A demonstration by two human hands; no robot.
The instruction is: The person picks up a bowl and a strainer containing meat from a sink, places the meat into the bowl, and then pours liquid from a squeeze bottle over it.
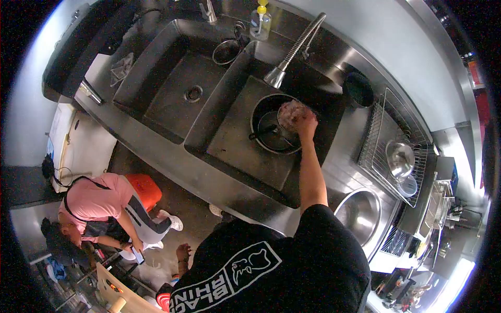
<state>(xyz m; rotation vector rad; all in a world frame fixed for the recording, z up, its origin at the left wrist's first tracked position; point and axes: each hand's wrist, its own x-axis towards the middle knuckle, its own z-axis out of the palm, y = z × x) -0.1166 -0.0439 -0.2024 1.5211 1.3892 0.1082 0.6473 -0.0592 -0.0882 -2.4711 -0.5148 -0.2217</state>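
My right hand (307,126) reaches into the right sink basin (240,148), fingers closed on a pinkish, lumpy clump (292,115) whose kind I cannot tell. That clump is over the right side of a dark round pot (267,148) standing in the basin. Inside the pot shows a dark handle-like piece (263,131). Low beside my body hangs my left hand (183,252), fingers loosely apart and nothing in them. Above the pot is the metal spray faucet head (275,77).
A second basin (172,99) lies left, with a small pot (226,52) at the divider. Soap bottle (260,23) stands behind. At right are a wire rack (373,135) and steel bowl (359,214). A person (107,201) with a phone sits behind me at left.
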